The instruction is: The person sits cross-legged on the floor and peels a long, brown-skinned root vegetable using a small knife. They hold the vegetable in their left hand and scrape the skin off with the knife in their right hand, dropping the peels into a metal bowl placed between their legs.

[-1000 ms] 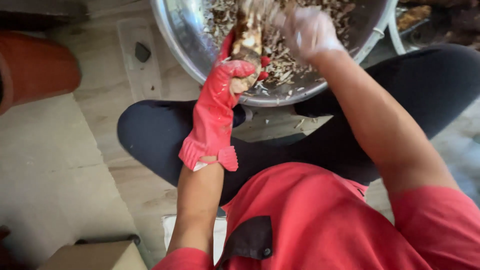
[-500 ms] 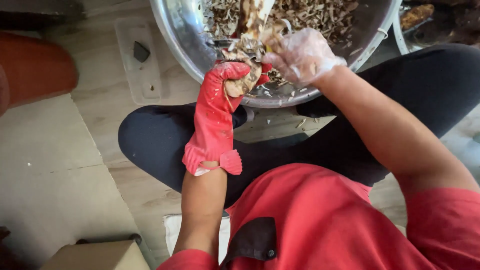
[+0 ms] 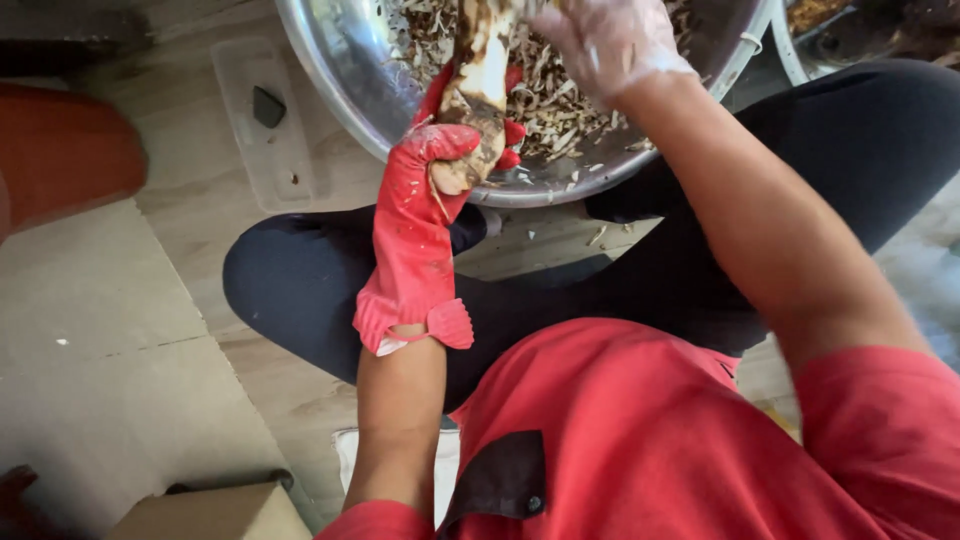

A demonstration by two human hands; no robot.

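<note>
Over metal bowl [image 3: 340, 70], half-hidden root [image 3: 478, 100]

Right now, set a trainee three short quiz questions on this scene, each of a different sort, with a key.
1. True or false: the left hand wears a red glove.
2. Which thing does the left hand grip? A) a knife B) a pale root C) a spoon
3. Fill in: the peelings lie in a metal ____.

Key:
1. True.
2. B; the red fingers wrap its lower end, while the right hand, in a clear glove, is at its top.
3. Bowl.
</note>
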